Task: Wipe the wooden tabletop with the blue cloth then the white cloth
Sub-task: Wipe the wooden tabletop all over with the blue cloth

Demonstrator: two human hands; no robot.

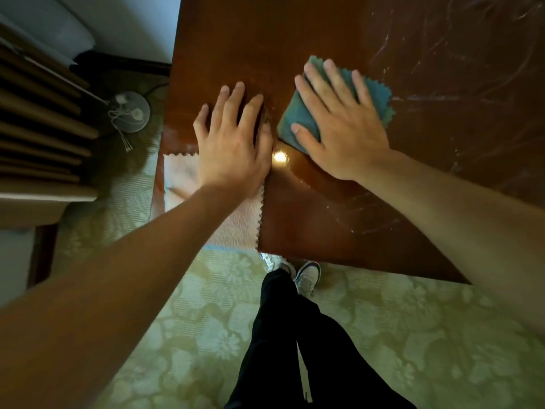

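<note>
White cloth [236,222] — partly hidden under left forearm, at near-left counter [324,31] corner. Blue cloth [298,116] — pressed beneath flat, spread right hand [342,128]. Left hand [233,143] spread flat on glossy, streaked wood. Floral carpet [413,335] below.

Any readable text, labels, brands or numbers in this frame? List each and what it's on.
None readable.
Blue cloth: no tag or print visible.
White cloth: plain, no label visible.
Wooden tabletop: only streaks and glare, no markings.
Shoes: any logo is too small and blurred to read.
</note>
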